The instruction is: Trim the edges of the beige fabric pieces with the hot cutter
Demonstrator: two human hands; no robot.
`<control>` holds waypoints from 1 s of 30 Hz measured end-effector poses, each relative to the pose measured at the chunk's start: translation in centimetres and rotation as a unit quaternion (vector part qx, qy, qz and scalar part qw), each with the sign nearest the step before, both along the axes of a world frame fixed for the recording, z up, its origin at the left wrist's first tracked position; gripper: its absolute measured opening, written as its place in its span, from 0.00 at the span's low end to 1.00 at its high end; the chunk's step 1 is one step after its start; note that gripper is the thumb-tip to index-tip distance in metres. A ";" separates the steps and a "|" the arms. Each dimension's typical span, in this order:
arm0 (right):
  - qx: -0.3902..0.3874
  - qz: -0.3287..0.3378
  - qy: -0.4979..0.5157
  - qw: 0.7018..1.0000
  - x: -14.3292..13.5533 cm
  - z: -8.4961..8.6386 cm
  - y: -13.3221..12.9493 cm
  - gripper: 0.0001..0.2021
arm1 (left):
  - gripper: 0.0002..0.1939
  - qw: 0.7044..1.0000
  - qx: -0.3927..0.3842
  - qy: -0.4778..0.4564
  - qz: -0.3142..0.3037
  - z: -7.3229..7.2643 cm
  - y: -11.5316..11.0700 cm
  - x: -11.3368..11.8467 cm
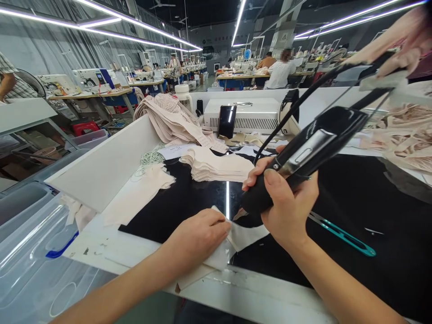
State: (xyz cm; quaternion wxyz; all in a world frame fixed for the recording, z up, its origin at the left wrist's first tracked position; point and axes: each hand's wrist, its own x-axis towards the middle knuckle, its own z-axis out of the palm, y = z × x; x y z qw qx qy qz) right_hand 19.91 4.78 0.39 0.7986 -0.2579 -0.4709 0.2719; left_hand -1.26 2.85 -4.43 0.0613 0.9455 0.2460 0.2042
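Observation:
My left hand (202, 236) is closed at the table's near edge, its fingers pressed onto a pale fabric piece (251, 236) lying partly over the black sheet. My right hand (290, 207) grips a black corded hand tool (317, 139) with a silver panel; it resembles a hair clipper, but its exact kind is unclear. The tool is tilted, its far end pointing up and right. Beyond my hands lies a stack of pale fabric pieces (219, 164). A slim teal-handled tool (351, 236) rests right of my right wrist.
Another person's hand (401, 54) reaches in at upper right, by the tool's far end. A white vented box (243, 112) and a phone (227, 121) stand at the back. Pale fabric strips (172, 119) and green thread (151, 159) lie left. Plastic bins (30, 252) sit below the table.

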 end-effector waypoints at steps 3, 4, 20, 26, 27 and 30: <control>-0.002 0.001 0.001 1.000 -0.2 0.0 0.0 0.26 | 0.12 1.000 0.001 -0.002 0.003 -0.1 -0.1 -0.2; -0.001 0.003 0.001 1.000 -0.2 0.0 0.0 0.26 | 0.11 1.000 0.003 0.001 0.005 -0.1 -0.2 -0.2; 0.003 0.011 0.005 1.000 -0.4 -0.4 -0.3 0.23 | 0.10 1.000 -0.002 0.022 0.012 0.2 -0.6 -0.5; -0.006 -0.003 -0.015 1.000 -0.4 -0.3 -0.4 0.22 | 0.09 1.000 0.003 0.027 0.013 0.3 -0.5 -0.5; -0.011 -0.005 -0.014 1.000 -0.2 -0.2 -0.5 0.23 | 0.09 0.999 0.002 0.031 0.012 0.4 -0.4 -0.5; -0.013 -0.020 -0.005 1.000 0.8 0.2 -1.0 0.24 | 0.08 0.999 0.016 0.034 -0.002 0.9 -0.1 -0.4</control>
